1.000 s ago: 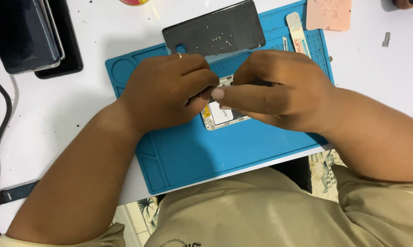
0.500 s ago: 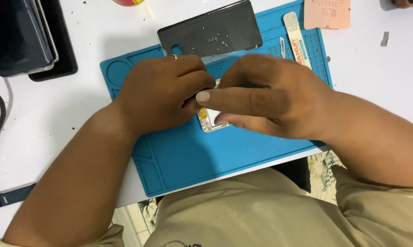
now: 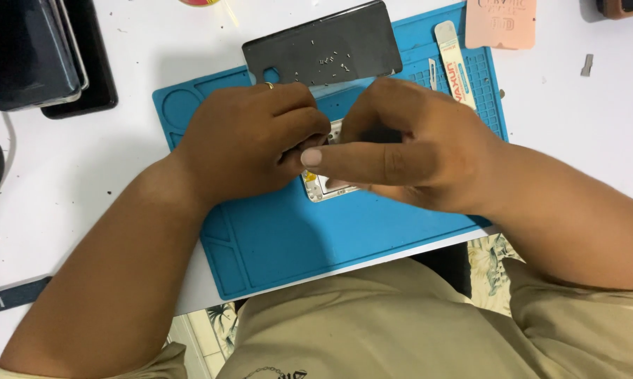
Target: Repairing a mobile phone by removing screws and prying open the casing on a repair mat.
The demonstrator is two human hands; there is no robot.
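Both hands meet over an opened phone body lying on a blue work mat. My left hand, with a ring on one finger, is curled down onto the phone's left side. My right hand covers its right part, the thumb stretched left until it touches the left hand's fingers. Only the phone's lower corner, with pale and yellow inner parts, shows between the hands. Whether either hand also pinches a small tool or part is hidden.
A dark back cover with several tiny screws on it lies at the mat's far edge. A white plastic pry strip and a pink card lie at the far right. Dark devices are stacked far left on the white table.
My right hand has slid left across the phone, its thumb now reaching the left hand's fingers. Less of the phone shows than before. My left hand has hardly moved.
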